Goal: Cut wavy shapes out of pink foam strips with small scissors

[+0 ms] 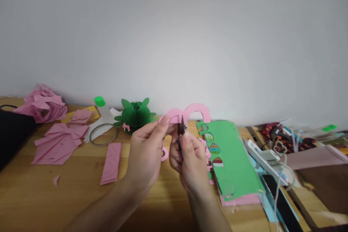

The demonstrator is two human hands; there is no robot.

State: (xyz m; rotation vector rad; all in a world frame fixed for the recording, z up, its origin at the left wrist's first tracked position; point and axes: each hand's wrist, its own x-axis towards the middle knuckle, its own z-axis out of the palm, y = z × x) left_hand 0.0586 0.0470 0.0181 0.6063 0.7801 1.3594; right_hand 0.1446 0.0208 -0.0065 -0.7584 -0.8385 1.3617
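Observation:
My left hand (148, 148) pinches a curved pink paper cutout (197, 108) that has two arches side by side. My right hand (191, 156) grips small dark scissors (181, 128), blades pointing up at the paper near the dip between the arches. Whether the blades are closed on the paper I cannot tell. Below the hands, a pink paper ring (164, 154) shows on the table. Behind my left hand stands a green honeycomb-paper figure (136, 116) with leaf-like flaps and a tiny pink bow.
On the left lie folded pink paper bows (58, 141), a metal ring (103, 135), a glue stick (100, 105) and a folded pink strip (111, 163). On the right are a green sheet (236, 163), a power strip (266, 163) with a white cable, and a phone (281, 203).

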